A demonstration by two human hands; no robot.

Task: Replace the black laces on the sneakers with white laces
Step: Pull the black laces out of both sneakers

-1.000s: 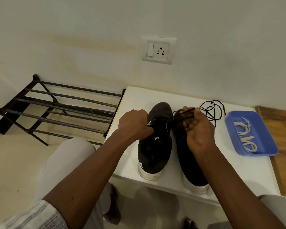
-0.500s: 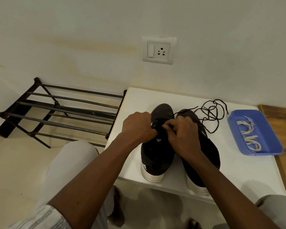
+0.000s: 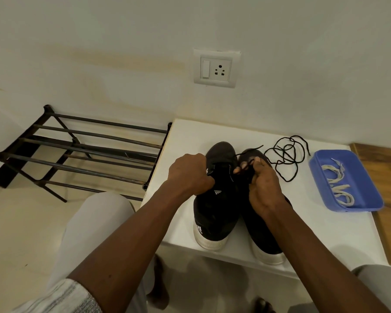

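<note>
Black lace (image 3: 250, 151): pinched by the right hand (image 3: 264, 186) above the left sneaker (image 3: 215, 213), apparently part-threaded. Left hand (image 3: 190, 175) clenched on that sneaker's collar, pinning it to the bench (image 3: 325, 233). Beside the right sneaker (image 3: 264, 236), a second black lace (image 3: 287, 159) lying loose; white laces (image 3: 339, 188) waiting in the blue tray (image 3: 348, 207). Risk: lace tip snagging in an eyelet under a sideways tug, dragging both sneakers off the near edge, heels right at it.
</note>
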